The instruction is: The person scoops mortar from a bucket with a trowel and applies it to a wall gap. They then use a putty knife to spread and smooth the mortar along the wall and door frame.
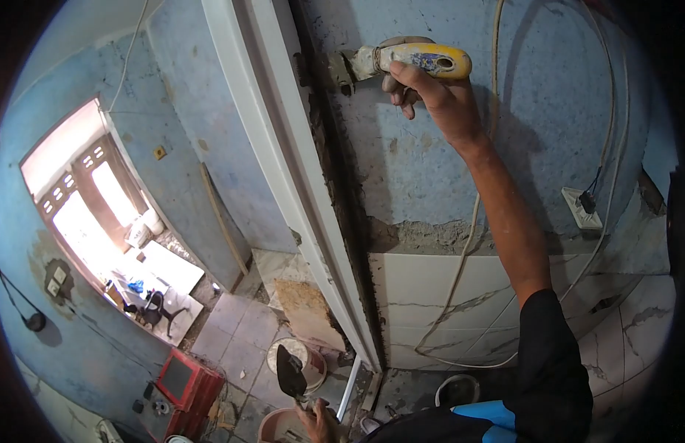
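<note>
My right hand (443, 96) is wrapped round the yellow and grey handle of a putty knife (449, 62). Its blade, smeared with dark mortar, lies against the blue wall (431, 170) right beside the white door frame (272, 140). Dark, rough filler (335, 170) runs along the joint between frame and wall. Low in the view, my left hand (320, 424) grips a pointing trowel (290, 373), its dark blade turned upward. The trowel is above a pinkish bucket (272, 428) and in front of a pale bucket (314, 367).
Loose cables (475, 214) hang down the wall, and a socket box (582, 208) dangles at the right. Marble-look tiles (431, 288) cover the lower wall. A red cabinet-like object (187, 391) stands lower left. Beyond is a bright doorway (98, 199).
</note>
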